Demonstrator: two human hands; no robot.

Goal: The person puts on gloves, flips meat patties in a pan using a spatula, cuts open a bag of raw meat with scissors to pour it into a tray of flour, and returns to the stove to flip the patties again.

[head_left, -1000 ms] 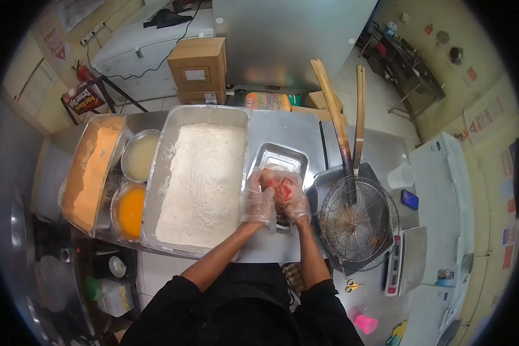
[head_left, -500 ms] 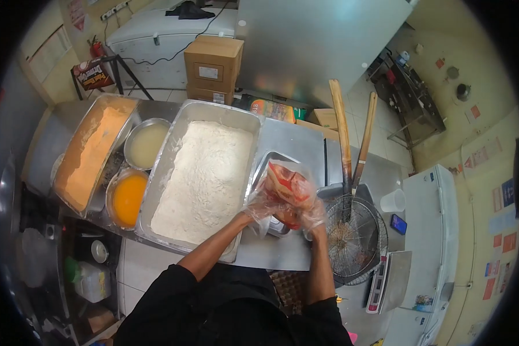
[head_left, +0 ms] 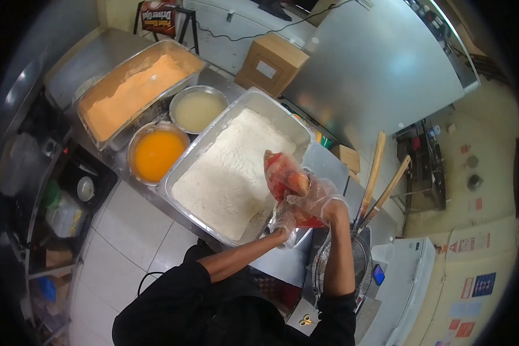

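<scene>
1. Position. The piece of meat (head_left: 281,173) is held up ahead and to the left of the right hand (head_left: 322,203), in line with the near right corner area of the tray (head_left: 297,136). Its height above the flour (head_left: 225,164) cannot be read from this angle.

2. Axis. Its long axis appears to slant from the far left, at the free tip, down towards the right hand; the outline is irregular, so this is approximate.

3. Nearer hand. The right hand is nearer, meeting the right-hand end. The left hand (head_left: 284,220) lies lower, close beneath the near edge.

4. Grip. The right fingers are curled in around the meat's end, with little gap visible. The left hand appears cupped; loose clear gloves (head_left: 324,190) blur its fingers, and whether it bears any weight cannot be told.

5. Appearance. The surface is wet-looking and bright red, with a rounded tan patch beside the right hand and a brownish far tip. No white coating is evident.

6. Detail. Another red area (head_left: 309,221) shows between the wrists; whether it belongs to the same piece is unclear.

7. Surroundings. Orange liquid (head_left: 157,155) stands beyond the tray's left side; a wire basket (head_left: 345,262) lies below the right forearm.
</scene>
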